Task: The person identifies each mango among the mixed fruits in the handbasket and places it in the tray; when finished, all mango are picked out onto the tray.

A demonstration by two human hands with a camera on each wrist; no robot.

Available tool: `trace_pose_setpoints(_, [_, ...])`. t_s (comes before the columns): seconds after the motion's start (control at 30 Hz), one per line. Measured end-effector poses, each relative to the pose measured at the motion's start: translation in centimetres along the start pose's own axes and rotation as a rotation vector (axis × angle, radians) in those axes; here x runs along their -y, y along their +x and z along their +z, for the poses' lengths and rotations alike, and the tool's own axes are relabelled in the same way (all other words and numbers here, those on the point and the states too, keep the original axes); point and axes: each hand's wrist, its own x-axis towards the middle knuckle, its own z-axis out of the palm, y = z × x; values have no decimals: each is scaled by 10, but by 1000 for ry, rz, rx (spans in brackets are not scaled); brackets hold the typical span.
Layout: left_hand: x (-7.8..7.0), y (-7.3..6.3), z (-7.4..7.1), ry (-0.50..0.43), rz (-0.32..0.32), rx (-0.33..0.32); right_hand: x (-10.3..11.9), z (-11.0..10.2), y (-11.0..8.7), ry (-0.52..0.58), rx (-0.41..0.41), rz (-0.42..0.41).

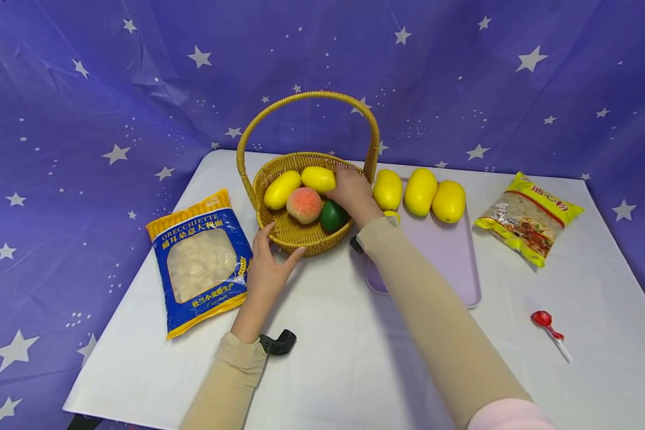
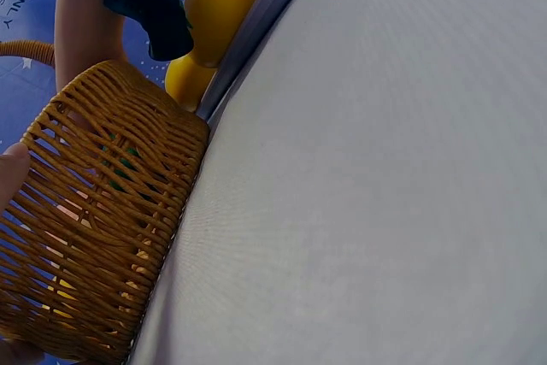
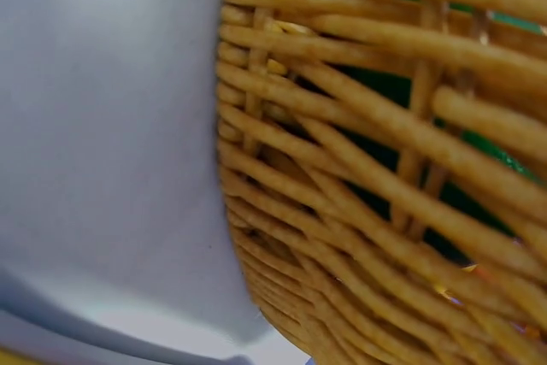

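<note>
A wicker basket point(image 1: 322, 242) with a tall hoop handle stands at the middle back of the table. My left hand point(image 1: 269, 269) holds its front left side, thumb along the front wall and a fingertip over the rim. Inside lie two yellow mangoes point(image 1: 282, 190), a fuzzy peach point(image 1: 304, 205) and a dark green fruit point(image 1: 333, 216). My right hand point(image 1: 352, 188) reaches over the right rim into the basket, beside the right mango and above the green fruit. Its fingertips are partly hidden, and I cannot tell whether they grip anything. The right wrist view shows mostly the basket's woven wall point(image 3: 359, 143).
A lilac tray point(image 1: 441, 263) right of the basket carries several yellow mangoes point(image 1: 420, 192) at its back. A blue pasta bag point(image 1: 201, 263) lies left, a yellow food packet point(image 1: 529, 218) far right, and a red lollipop point(image 1: 543, 319) front right. A starry purple cloth hangs behind the table.
</note>
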Motion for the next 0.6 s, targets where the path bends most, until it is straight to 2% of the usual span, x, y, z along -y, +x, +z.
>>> trace_pose_setpoints(0.6, [1, 0, 1, 1, 0, -4, -2, 1, -3, 59, -41, -30])
